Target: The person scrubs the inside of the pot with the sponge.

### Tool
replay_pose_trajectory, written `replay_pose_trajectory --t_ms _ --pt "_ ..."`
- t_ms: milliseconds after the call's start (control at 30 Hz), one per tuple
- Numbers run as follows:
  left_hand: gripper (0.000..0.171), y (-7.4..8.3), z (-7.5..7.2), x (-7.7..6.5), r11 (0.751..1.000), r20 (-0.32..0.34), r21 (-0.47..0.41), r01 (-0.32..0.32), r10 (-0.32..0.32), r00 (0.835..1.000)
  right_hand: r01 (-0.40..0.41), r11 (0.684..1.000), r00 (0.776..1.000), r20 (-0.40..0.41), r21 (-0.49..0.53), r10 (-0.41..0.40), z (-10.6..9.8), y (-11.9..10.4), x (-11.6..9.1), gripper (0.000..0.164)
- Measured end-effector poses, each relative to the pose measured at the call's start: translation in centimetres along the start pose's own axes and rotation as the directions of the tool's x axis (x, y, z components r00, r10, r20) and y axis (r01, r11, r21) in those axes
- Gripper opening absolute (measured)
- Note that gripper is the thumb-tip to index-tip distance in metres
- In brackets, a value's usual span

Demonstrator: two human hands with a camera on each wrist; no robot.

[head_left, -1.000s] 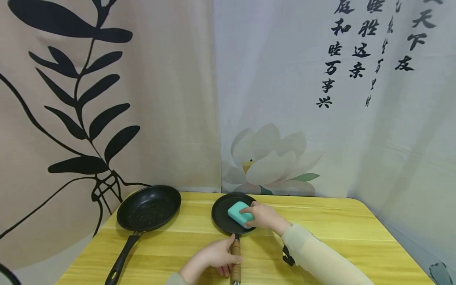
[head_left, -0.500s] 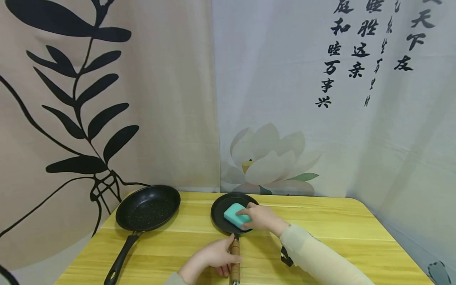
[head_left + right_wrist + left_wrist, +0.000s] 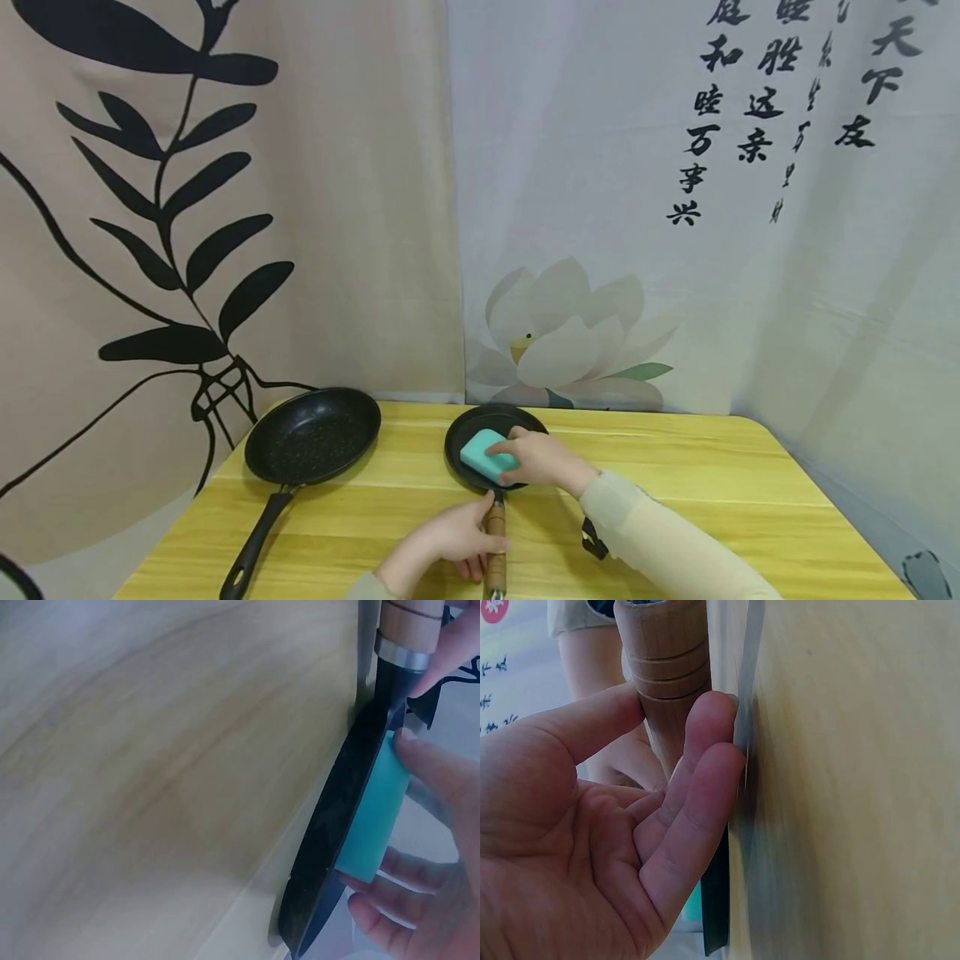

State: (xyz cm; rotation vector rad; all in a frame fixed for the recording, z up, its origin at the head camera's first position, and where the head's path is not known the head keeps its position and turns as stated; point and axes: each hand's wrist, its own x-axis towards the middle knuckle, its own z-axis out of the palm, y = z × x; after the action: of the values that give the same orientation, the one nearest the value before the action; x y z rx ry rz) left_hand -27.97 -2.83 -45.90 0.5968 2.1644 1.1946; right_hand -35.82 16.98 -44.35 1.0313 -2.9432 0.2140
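teal block has slid a bit left across the small pan since the frame a second ago; right hand went with it, forearm too. left hand and small pan look about where they were. block now sits inside the pan, left of centre, toward the near side, well within reach of the rim. right grip is clamped on the block: right wrist view shows thumb at one end, fingers at the other, block against the pan's inner face. left grip is closed round the wooden handle, thumb on one side, fingers behind; left wrist view has two fingertips curled past the handle's side, near the surface. handle has turned rings and a metal collar on the pan side, points toward the person. large pan, black and speckled inside, is on the surface to the left, well apart from both hands, its black handle aimed at the near edge. right sleeve is pale, crosses over the wood-grain surface. backdrop: printed curtain behind, dark leafy plant on the left, pale flower mid, black characters upper right.
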Motion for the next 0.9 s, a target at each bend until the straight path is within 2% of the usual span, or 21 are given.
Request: replay_pose_trajectory --t_ms 100,200,533,900 --pt "0.082 0.7 0.1 -0.5 1.000 -0.018 -0.029 0.012 -0.012 1.000 0.003 1.000 1.000 0.001 -0.002 -0.003 0.1 -0.1 0.2 0.048" --pt "0.080 0.9 0.2 -0.8 1.000 -0.038 -0.021 0.007 -0.008 0.999 0.004 1.000 1.000 -0.001 0.001 -0.004 0.1 -0.3 0.4 0.048" --pt "0.080 0.8 0.3 -0.8 1.000 -0.038 -0.022 -0.003 0.002 0.999 -0.022 1.000 1.000 -0.007 -0.003 0.022 0.1 -0.9 1.1 0.049" --pt "0.081 0.8 0.4 -0.6 1.000 -0.073 0.001 0.010 -0.010 0.997 -0.059 0.997 0.998 -0.037 -0.040 0.057 0.7 -0.9 2.4 0.049"
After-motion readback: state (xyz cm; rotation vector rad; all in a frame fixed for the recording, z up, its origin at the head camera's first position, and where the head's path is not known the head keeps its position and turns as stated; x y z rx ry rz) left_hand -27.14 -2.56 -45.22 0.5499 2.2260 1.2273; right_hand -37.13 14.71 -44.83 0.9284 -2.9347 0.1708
